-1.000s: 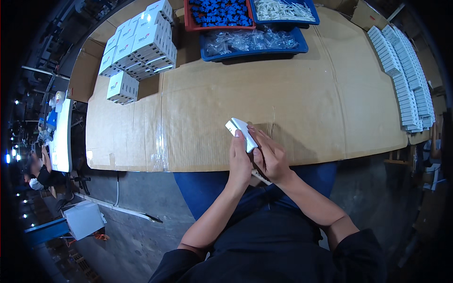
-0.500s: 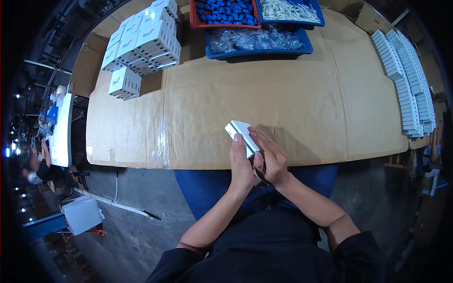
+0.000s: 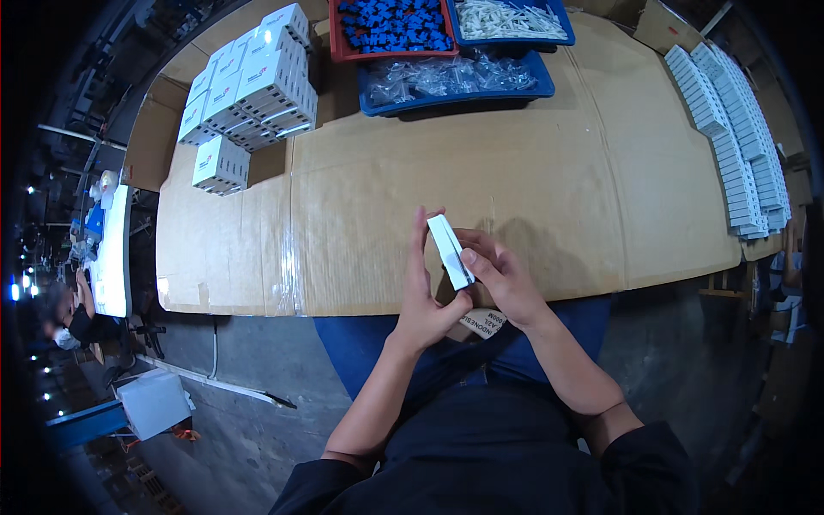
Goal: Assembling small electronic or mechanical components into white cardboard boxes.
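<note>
A slim white rectangular box [image 3: 449,249] is held on edge between my two hands, above the front part of the cardboard-covered table. My left hand [image 3: 422,302] supports it along the left side, fingers pointing up and thumb near its lower end. My right hand [image 3: 515,287] grips it from the right, with the thumb pressed on its near face and the other fingers behind, partly hidden. Beneath the hands, at the table's front edge, a piece of printed brown cardboard [image 3: 481,323] shows over my lap.
White cartons [image 3: 245,86] are stacked at the back left. At the back are a red bin of blue parts [image 3: 395,57], a blue bin of white parts [image 3: 515,41] and a blue bin of clear plastic pieces [image 3: 455,105]. Rows of white boxes [image 3: 730,142] line the right side.
The white box has been turned more upright, its narrow side now facing up. My left fingers have straightened and the right thumb has come onto its face. The view has shifted slightly.
</note>
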Demonstrator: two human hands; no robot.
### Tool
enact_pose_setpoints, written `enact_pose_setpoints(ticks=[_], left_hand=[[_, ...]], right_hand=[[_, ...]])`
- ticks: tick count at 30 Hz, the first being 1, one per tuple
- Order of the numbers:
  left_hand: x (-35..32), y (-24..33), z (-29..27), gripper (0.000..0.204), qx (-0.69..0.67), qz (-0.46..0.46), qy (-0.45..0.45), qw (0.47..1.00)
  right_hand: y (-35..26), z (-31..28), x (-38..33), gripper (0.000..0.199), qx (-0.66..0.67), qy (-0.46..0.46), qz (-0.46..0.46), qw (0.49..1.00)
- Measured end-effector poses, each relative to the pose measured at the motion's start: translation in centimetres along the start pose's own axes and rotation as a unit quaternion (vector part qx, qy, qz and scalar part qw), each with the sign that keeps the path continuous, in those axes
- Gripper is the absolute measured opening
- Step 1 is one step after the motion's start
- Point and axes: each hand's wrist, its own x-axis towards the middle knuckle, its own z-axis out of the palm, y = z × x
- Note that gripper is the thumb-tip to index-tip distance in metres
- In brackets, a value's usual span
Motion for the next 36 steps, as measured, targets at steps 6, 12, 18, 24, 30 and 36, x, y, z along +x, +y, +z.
enact_pose_setpoints(ticks=[6, 12, 18, 24, 30, 36], left_hand=[[0.1, 1.1, 1.2, 0.090, -0.136, -0.149, 0.044, 0.978], [-0.1, 0.2, 2.3, 0.073, -0.104, -0.147, 0.091, 0.979], [0.0, 0.7, 2.6, 0.085, -0.179, -0.111, 0.129, 0.969], [-0.3, 0.8, 2.9, 0.089, -0.133, -0.071, 0.126, 0.980], [-0.5, 0.6, 3.0, 0.089, -0.127, -0.092, 0.122, 0.980], [-1.0, 0.5, 3.0, 0.090, -0.188, -0.108, 0.134, 0.967]], right_hand=[[1.4, 0.0, 0.0, 0.056, -0.056, 0.024, -0.108, 0.992], [2.4, 1.1, -0.4, 0.065, -0.321, 0.072, -0.274, 0.904], [3.6, 2.9, -1.0, 0.058, -0.305, 0.098, -0.300, 0.898], [4.0, 3.0, -1.2, 0.053, -0.355, 0.096, -0.354, 0.860], [4.7, 2.8, -1.3, 0.051, -0.400, 0.122, -0.366, 0.831], [5.0, 2.7, -1.7, 0.050, -0.410, 0.115, -0.325, 0.845]])
